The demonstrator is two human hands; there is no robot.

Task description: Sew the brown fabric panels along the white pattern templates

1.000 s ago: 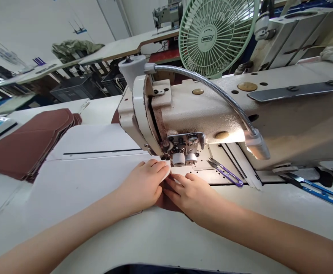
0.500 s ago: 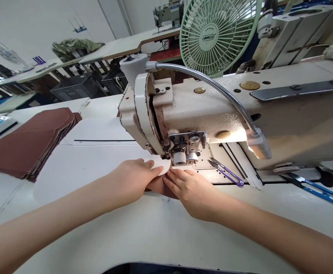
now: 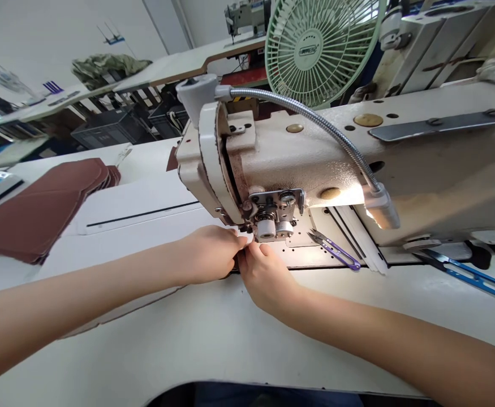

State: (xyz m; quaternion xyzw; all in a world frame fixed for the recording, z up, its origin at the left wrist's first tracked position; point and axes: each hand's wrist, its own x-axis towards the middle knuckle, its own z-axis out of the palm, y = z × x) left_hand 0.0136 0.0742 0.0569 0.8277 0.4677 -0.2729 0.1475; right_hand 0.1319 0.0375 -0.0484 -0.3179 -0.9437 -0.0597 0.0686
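My left hand and my right hand meet just under the needle area of a cream sewing machine. Both pinch the corner of a white fabric piece that spreads to the left over the table; a brown edge of it shows along its near border. The fingertips of both hands sit right at the presser foot, curled and pressed together on the cloth. The needle itself is hidden behind the fingers.
A stack of brown fabric pieces lies at the far left. Purple thread snips rest on the machine bed, blue-handled scissors at the right. A green fan stands behind the machine, whose gooseneck lamp lights the bed.
Both hands slid forward to the presser foot and closed from flat to a pinch. The white piece shifted left and back, and the brown part under the hands is now covered.
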